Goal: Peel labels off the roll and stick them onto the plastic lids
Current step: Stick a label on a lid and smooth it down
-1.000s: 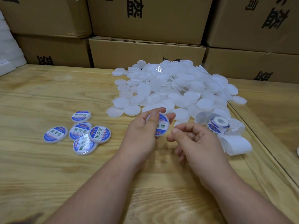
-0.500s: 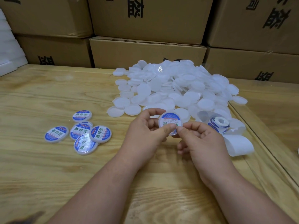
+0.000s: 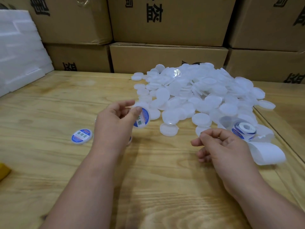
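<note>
My left hand (image 3: 113, 123) pinches a white lid with a blue and white label (image 3: 141, 118), tilted on edge above the wooden table (image 3: 49, 104). My right hand (image 3: 221, 146) hovers apart from it, fingers loosely curled and holding nothing. Just beyond that hand lies the label roll (image 3: 244, 130), its white backing strip (image 3: 267, 151) trailing to the right. A big pile of plain white lids (image 3: 194, 93) fills the table's far middle. One labelled lid (image 3: 82, 136) lies flat left of my left hand; other labelled lids are hidden behind that hand.
Stacked cardboard boxes (image 3: 168, 57) line the back of the table. White foam sheets (image 3: 18, 52) lean at the far left. A yellow object (image 3: 4, 171) shows at the left edge. A seam (image 3: 280, 139) runs along the table on the right.
My left hand carried the labelled lid to the left, toward the labelled lids. My right hand let go of it and drew back to the right. The view shifted left.
</note>
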A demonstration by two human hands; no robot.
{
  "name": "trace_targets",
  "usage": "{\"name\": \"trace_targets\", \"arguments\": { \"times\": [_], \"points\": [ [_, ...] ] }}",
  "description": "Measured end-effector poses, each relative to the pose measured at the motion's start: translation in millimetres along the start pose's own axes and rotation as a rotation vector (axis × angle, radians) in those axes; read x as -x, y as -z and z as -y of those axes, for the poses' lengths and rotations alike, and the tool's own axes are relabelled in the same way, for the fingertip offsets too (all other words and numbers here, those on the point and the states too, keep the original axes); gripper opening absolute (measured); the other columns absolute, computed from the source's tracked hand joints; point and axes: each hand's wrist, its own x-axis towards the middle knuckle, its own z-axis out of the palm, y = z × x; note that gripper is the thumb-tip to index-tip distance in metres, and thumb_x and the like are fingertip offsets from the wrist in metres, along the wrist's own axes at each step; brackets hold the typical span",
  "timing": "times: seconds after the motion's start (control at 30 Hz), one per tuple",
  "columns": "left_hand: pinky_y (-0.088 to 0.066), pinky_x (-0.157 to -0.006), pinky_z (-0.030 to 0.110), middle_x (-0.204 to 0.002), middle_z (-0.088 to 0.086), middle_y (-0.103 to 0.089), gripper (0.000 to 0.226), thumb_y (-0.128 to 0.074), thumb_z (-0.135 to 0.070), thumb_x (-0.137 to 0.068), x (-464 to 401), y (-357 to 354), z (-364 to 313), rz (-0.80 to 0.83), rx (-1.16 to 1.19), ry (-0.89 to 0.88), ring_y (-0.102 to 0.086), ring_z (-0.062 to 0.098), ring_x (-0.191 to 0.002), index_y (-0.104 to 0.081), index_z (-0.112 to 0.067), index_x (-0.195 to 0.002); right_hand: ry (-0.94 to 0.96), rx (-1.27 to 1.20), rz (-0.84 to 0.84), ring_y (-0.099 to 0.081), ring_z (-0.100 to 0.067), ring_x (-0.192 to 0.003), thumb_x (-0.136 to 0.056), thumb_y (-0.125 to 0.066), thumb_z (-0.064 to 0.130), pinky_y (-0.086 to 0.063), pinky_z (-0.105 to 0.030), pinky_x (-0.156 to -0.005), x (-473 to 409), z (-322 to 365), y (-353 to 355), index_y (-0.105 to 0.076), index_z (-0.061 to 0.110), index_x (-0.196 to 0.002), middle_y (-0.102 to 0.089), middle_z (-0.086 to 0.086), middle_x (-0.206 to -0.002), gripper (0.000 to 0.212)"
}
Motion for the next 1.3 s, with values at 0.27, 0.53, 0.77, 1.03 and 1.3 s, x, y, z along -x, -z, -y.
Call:
{"name": "trace_targets", "arguments": {
  "times": [0.27,0.53,0.77,1.03,1.3],
  "points": [
    [-0.044,-0.056,0.022,-0.071,-0.028,-0.07,0.012,-0.073,-0.043,-0.09,-15,35,10,0.007,-0.302,0.153,-0.065,-0.002,-0.063,-0.076,-0.036,-0.08,0.017,0.002,0.008,-0.061,-0.012,-0.051,-0.097,-0.063,0.01,-0.052,-0.022,-0.046,2,0,-1,-0.067,0.01,-0.091,-0.078,-0.006,-0.079,0.007],
    [-0.053,-0.091,0.046,-0.08,-0.016,-0.068,0.019,-0.071,-0.046,-0.09,-15,31,16,0.042,-0.575,0.267,-0.062,0.026,-0.107,-0.07,-0.042,-0.071,0.005,0.003,0.03,-0.058,-0.013,-0.05,-0.097,-0.063,0.011,-0.049,-0.021,-0.045,4,1,-2,-0.068,0.01,-0.09,-0.077,-0.006,-0.077,0.007],
    [-0.043,-0.101,0.046,-0.104,-0.01,-0.066,0.007,-0.067,-0.042,-0.09,-9,12,6,-0.134,-0.601,-0.039,-0.054,0.027,-0.115,-0.074,-0.041,-0.091,0.023,0.034,0.047,-0.055,-0.013,-0.046,-0.096,-0.064,0.01,-0.047,-0.022,-0.043,6,1,-3,-0.068,0.013,-0.088,-0.075,-0.007,-0.072,0.009],
    [-0.036,-0.099,0.027,-0.119,-0.016,-0.059,0.03,-0.067,-0.042,-0.091,33,-57,11,0.381,-0.618,-0.332,-0.045,0.01,-0.118,-0.069,-0.038,-0.12,0.132,0.295,0.092,-0.056,-0.002,-0.05,-0.093,-0.068,0.019,-0.043,-0.023,-0.058,5,-4,-9,-0.067,0.026,-0.082,-0.075,0.008,-0.072,0.013],
    [-0.031,-0.103,0.036,-0.114,-0.016,-0.046,0.025,-0.064,-0.055,-0.089,27,-63,18,0.395,-0.795,-0.127,-0.034,0.014,-0.113,-0.066,-0.039,-0.108,0.151,0.323,0.103,-0.056,0.001,-0.053,-0.092,-0.069,0.017,-0.041,-0.009,-0.053,5,-1,-9,-0.068,0.023,-0.082,-0.075,0.009,-0.07,0.012]
  ]
}}
